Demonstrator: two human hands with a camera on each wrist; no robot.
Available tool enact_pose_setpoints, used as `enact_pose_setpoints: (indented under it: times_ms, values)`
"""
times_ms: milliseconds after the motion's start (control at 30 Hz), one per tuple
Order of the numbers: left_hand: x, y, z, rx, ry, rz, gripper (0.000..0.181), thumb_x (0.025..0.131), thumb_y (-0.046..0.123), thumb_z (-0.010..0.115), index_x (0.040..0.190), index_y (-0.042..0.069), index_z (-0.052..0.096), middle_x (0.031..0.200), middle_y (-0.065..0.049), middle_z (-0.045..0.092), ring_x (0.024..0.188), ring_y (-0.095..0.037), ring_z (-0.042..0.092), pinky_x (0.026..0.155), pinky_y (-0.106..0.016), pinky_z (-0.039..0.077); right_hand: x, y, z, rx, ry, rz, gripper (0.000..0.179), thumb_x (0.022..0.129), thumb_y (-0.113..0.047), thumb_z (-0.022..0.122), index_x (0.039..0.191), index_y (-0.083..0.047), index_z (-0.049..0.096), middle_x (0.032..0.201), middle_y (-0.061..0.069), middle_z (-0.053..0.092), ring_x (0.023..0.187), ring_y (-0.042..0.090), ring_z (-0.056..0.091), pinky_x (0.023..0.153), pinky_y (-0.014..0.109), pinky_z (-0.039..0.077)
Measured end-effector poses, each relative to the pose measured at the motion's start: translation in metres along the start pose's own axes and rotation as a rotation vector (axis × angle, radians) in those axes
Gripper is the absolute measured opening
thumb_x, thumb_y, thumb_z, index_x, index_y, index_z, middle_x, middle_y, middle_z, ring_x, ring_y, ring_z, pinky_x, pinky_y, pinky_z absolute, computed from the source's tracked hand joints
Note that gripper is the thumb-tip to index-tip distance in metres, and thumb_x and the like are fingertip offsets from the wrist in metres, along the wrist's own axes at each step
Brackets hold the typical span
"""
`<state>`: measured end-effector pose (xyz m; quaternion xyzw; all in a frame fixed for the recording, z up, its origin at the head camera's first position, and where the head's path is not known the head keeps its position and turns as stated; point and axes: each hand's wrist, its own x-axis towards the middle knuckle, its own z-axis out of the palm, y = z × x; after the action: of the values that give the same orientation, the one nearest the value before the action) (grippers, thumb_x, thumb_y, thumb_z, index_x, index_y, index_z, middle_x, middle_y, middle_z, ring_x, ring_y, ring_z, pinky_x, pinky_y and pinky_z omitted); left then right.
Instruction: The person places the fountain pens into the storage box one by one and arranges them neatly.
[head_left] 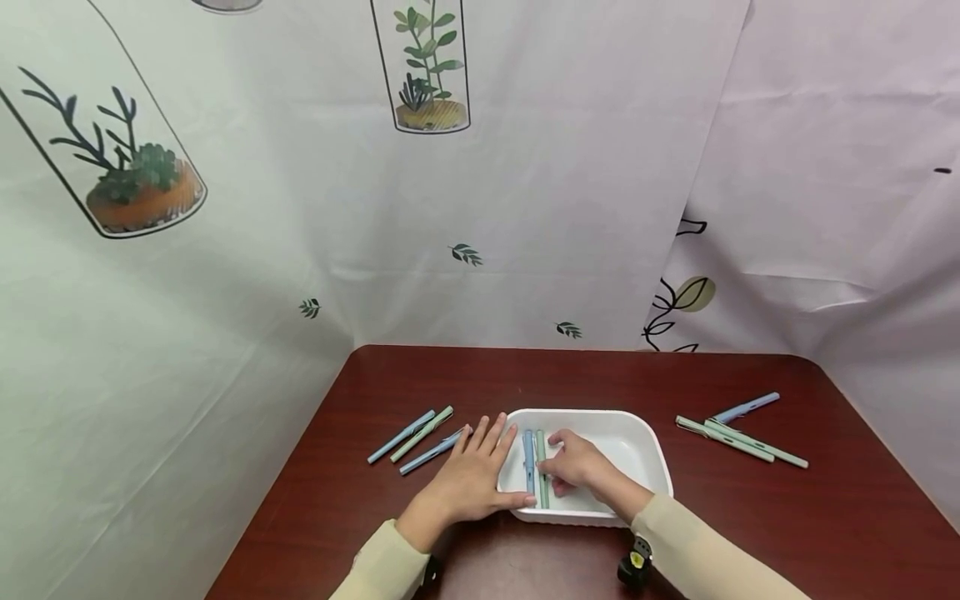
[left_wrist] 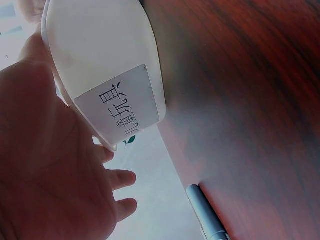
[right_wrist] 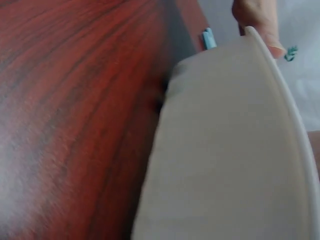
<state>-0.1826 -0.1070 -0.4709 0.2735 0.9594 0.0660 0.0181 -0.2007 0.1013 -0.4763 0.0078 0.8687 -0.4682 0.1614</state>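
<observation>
Inside the white tray (head_left: 626, 450), a blue pen (head_left: 529, 462) and a green pen (head_left: 543, 492) lie side by side along the left end. My left hand (head_left: 472, 479) rests at the tray's left edge, fingers spread and thumb along the near left corner. In the left wrist view its palm and fingers stand beside the tray's labelled end wall (left_wrist: 100, 45). My right hand (head_left: 577, 462) reaches over the near rim into the tray, its index fingertip at the green pen and its thumb apart from it. The right wrist view shows mostly the tray's outer wall (right_wrist: 225, 140).
Left of the tray lie a blue pen (head_left: 401, 437), a green pen (head_left: 422, 434) and another blue pen (head_left: 431, 455), partly behind my left fingers. To the right, a blue pen (head_left: 746, 407) and two green pens (head_left: 723, 438) lie crossed on the dark red table (head_left: 600, 379).
</observation>
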Motion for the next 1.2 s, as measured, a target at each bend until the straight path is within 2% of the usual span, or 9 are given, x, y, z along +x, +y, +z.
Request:
enact_pose_setpoints:
  times_ms: [133,400,667,800,1033,1200]
  values:
    - [-0.001,0.0,0.001,0.001,-0.005,0.002,0.103,0.088,0.079,0.051,0.162,0.013,0.023,0.169,-0.012,0.017,0.154,-0.038,0.019,0.121,-0.059,0.02,-0.004,-0.002,-0.011,-0.04,0.027,-0.063,0.05,0.085,-0.012,0.075,0.13,0.002,0.057,0.081,0.006,0.064,0.06,0.016,0.062,0.057,0.029,0.051]
    - [0.0,-0.001,0.001,-0.006,-0.001,0.008,0.103,0.088,0.078,0.051,0.162,0.011,0.024,0.169,-0.013,0.018,0.154,-0.039,0.019,0.121,-0.059,0.021,-0.022,0.0,-0.036,-0.129,0.085,-0.204,0.039,0.088,-0.016,0.074,0.125,-0.006,0.067,0.093,0.001,0.07,0.082,0.015,0.064,0.067,0.032,0.051]
    - [0.001,-0.001,0.002,-0.015,-0.009,0.003,0.104,0.088,0.078,0.053,0.162,0.012,0.023,0.169,-0.013,0.016,0.154,-0.039,0.018,0.121,-0.058,0.02,-0.04,0.004,-0.063,-0.132,0.116,-0.244,0.042,0.091,-0.018,0.074,0.13,-0.005,0.064,0.111,0.011,0.072,0.099,0.027,0.07,0.077,0.04,0.057]
    - [0.002,-0.001,0.001,-0.009,-0.002,0.004,0.104,0.088,0.078,0.053,0.163,0.012,0.023,0.169,-0.012,0.016,0.154,-0.038,0.018,0.121,-0.058,0.02,-0.046,0.01,-0.078,-0.146,0.108,-0.251,0.046,0.093,-0.02,0.073,0.135,-0.004,0.061,0.126,0.016,0.067,0.107,0.031,0.069,0.082,0.044,0.058]
    - [0.002,0.002,0.002,-0.002,-0.002,0.002,0.104,0.088,0.078,0.053,0.163,0.012,0.022,0.169,-0.013,0.016,0.154,-0.039,0.018,0.121,-0.059,0.02,-0.057,0.022,-0.108,-0.155,0.07,-0.261,0.052,0.096,-0.027,0.071,0.142,-0.007,0.056,0.139,0.019,0.06,0.116,0.035,0.065,0.087,0.047,0.056]
    - [0.002,0.004,0.004,-0.008,-0.005,-0.014,0.105,0.088,0.079,0.052,0.163,0.013,0.02,0.17,-0.012,0.014,0.155,-0.038,0.016,0.122,-0.058,0.018,-0.063,0.03,-0.129,-0.147,0.037,-0.262,0.061,0.098,-0.033,0.068,0.147,-0.003,0.048,0.145,0.024,0.053,0.124,0.042,0.059,0.092,0.051,0.055]
